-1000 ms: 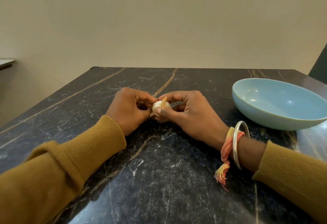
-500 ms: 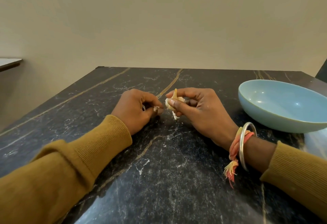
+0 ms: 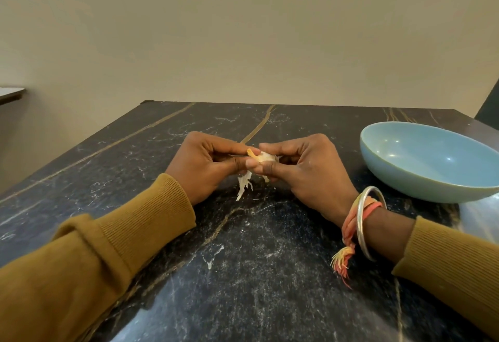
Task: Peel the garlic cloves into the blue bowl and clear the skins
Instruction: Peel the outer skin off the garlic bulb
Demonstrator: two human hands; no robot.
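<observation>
A small white garlic bulb (image 3: 266, 157) with a tan stem is held low over the middle of the black marble table (image 3: 243, 260). My right hand (image 3: 302, 168) grips it from the right, thumb underneath. My left hand (image 3: 208, 163) meets it from the left, fingertips pinching at the stem end. A strip of white papery skin (image 3: 243, 186) hangs down below the two thumbs toward the table. The blue bowl (image 3: 432, 160) stands at the right, nothing visible inside it.
The table's far edge meets a plain beige wall. A pale ledge (image 3: 10, 94) juts in at the far left. A dark object (image 3: 488, 106) stands beyond the table's right back corner. A bangle and thread band circle my right wrist.
My hands parted half a second ago as skin tore off, then closed together again on the garlic. A longer strip of skin now dangles under it.
</observation>
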